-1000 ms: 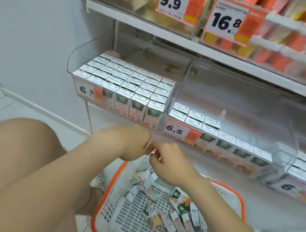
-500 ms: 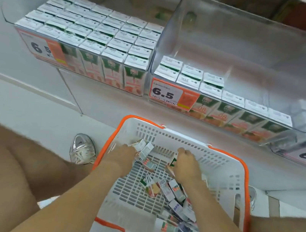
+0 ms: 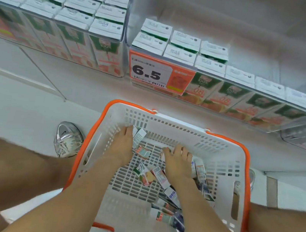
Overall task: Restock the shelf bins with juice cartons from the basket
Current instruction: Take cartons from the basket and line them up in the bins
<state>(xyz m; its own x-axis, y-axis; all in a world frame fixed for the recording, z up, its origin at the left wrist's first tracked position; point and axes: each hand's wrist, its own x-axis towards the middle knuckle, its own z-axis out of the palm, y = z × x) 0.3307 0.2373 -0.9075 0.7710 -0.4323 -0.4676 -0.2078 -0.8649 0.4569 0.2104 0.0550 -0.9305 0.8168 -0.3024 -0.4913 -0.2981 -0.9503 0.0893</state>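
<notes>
Basket [image 3: 219, 163] floor: cartons [image 3: 139, 136] in left hand [image 3: 122, 148] grip, beneath right hand [image 3: 177, 165].

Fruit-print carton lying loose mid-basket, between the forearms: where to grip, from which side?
Pinch the fruit-print carton across its two long narrow sides, coming straight down from above. It appears to lie flat on the basket floor, broad face up and skewed. A barcode carton lies close on its right, so its left side looks freer.
</notes>
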